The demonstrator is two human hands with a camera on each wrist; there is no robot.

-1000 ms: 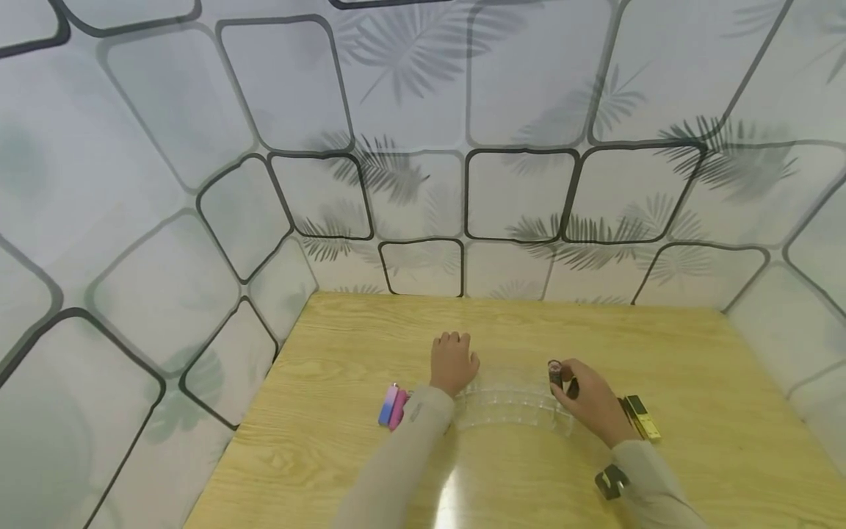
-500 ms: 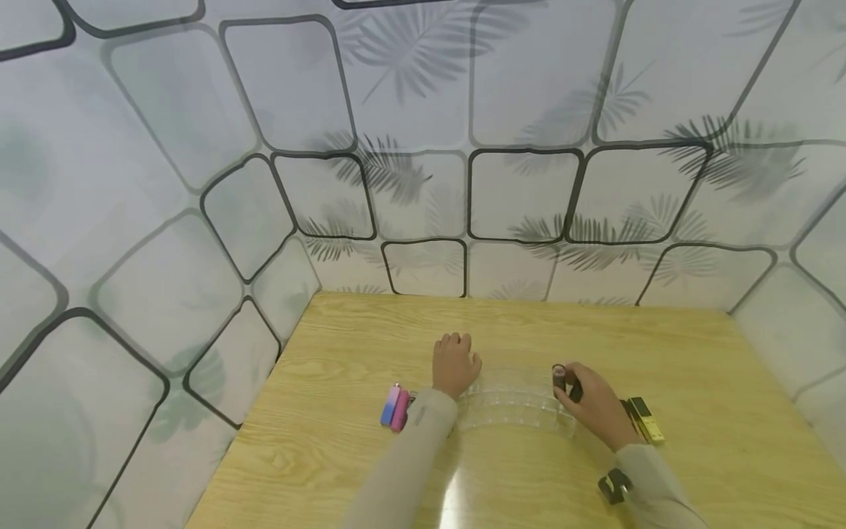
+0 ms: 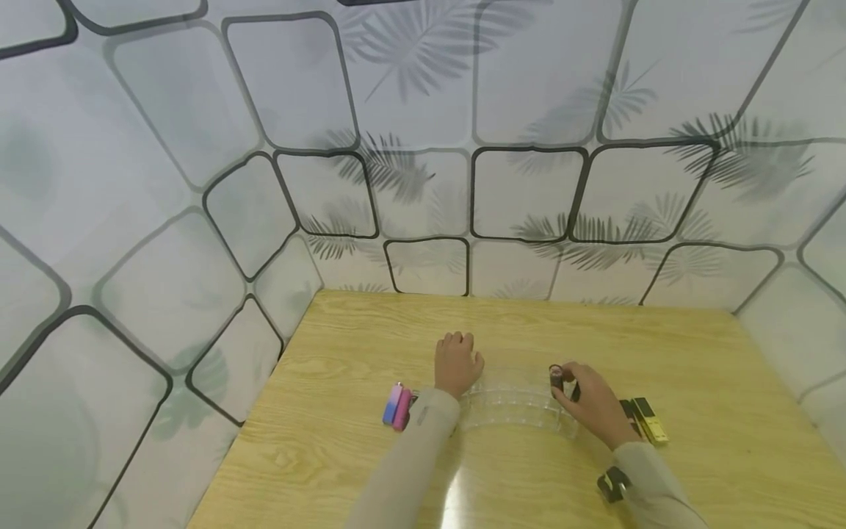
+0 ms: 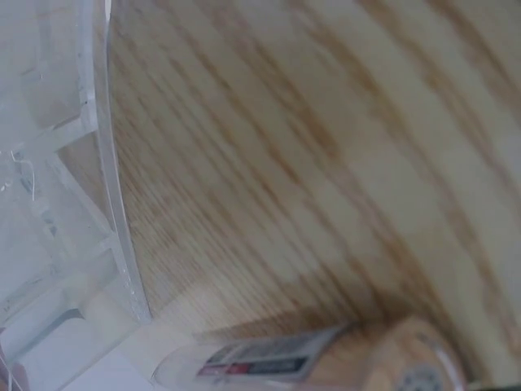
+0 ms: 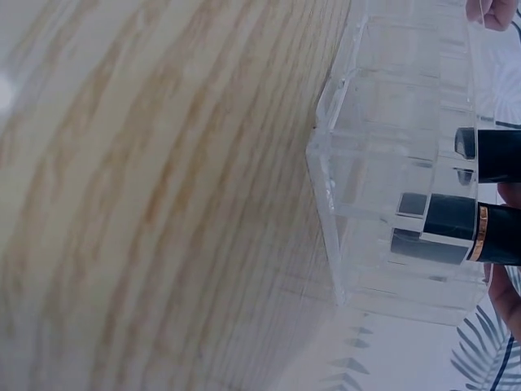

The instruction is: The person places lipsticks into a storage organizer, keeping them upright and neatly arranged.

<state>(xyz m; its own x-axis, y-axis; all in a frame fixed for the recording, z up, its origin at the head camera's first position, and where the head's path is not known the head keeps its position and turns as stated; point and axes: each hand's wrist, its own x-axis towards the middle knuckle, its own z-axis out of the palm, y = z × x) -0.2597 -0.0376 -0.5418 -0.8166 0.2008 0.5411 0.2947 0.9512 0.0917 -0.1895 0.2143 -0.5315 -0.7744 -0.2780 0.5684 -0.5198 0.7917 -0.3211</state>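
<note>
A clear acrylic organizer with stepped compartments sits on the wooden table between both hands. At its left end, my left hand holds its edge; a fingertip shows against the far wall in the right wrist view. My right hand grips a dark lipstick over the right end. Seen from the right wrist, a black lipstick with a gold band reaches into a compartment, and a second black tube stands beside it. Fingers of the right hand appear only at that frame's edge.
Left of the organizer lie a purple-blue tube and a pink tube. A clear labelled tube with a beige cap lies near the left wrist. A yellow-and-black tube and a dark one lie beyond the right hand.
The head view has shifted slightly. Both hands keep nearly the same place, and the dark lipstick stays in the right hand over the organizer.
</note>
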